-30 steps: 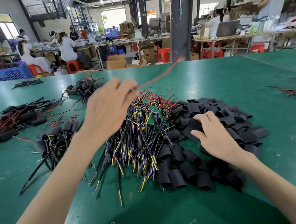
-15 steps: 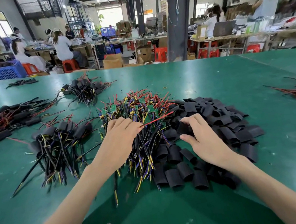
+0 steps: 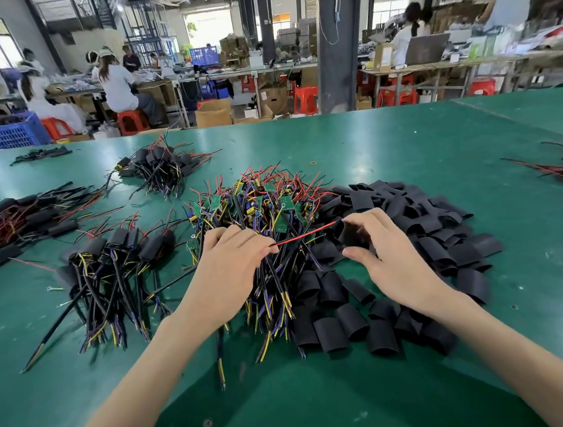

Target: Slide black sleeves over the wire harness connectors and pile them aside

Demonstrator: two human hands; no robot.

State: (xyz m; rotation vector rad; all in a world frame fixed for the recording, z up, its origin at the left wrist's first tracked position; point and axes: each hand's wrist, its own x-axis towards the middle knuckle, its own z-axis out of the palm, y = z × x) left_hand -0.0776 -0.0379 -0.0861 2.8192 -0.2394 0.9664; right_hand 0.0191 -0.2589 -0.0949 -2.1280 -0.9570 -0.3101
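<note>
A broad green matte worktable filled the lower two thirds of the frame. Behind it lay an open workshop with a dark steel pillar at upper centre, red plastic stools, a blue slatted crate at upper left, and seated people in white at long benches.

At centre frame, the left hand had its fingers curled, pinching a thin red insulated wire at its fingertips. The wire's long axis ran nearly level across the frame, rising slightly to the right. Its free end pointed right at the short black tubular sleeve, which the right hand grasped between bent fingers and thumb. The wire tip sat just at the sleeve's edge; whether it had entered could not be told.

Under both hands spread a tangled heap of unsleeved harnesses: small green circuit boards topped black, yellow, blue and red leads, with the stripped ends fanned toward the bottom of the frame. To its right, touching it, lay a loose mound of flattened, dull black sleeves. At centre left sat a pile of sleeved harnesses; further sleeved bundles lay above it.
</note>
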